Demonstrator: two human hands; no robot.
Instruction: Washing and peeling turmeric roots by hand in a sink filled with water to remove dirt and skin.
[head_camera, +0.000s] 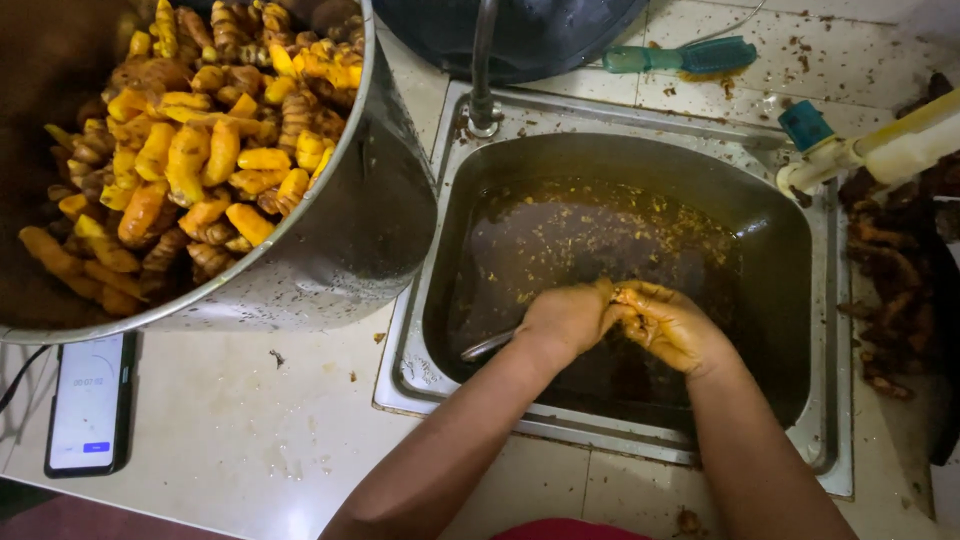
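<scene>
At the near edge, 2 bare forearms reach up over the pale tiled tabletop (230, 420) into a steel sink (640, 445). To the near left, a smartphone (90, 402) lies flat on the tabletop with its screen lit. In the sink the 2 hands meet over murky brown water (590, 230) flecked with yellow scraps. The left hand (567, 316) is curled into a loose fist, its fingers pressed together and turned away, so I cannot tell what they pinch; a metal utensil (487, 346), seemingly a spoon, pokes out just beside its wrist. The right hand (668, 325), stained yellow, touches the left, its fingers bent inward around something small and hidden.

Left of the sink stands a large steel pot (350, 240) heaped with peeled orange-yellow turmeric roots (200, 150). On the right side lies a dark pile of unpeeled roots (890, 300), with a pale tap handle (880, 150) above it. Further back, the faucet pipe (483, 60) rises from the sink rim, a dark basin (520, 35) sits behind it, and a green brush (680, 57) lies on the speckled tiles.
</scene>
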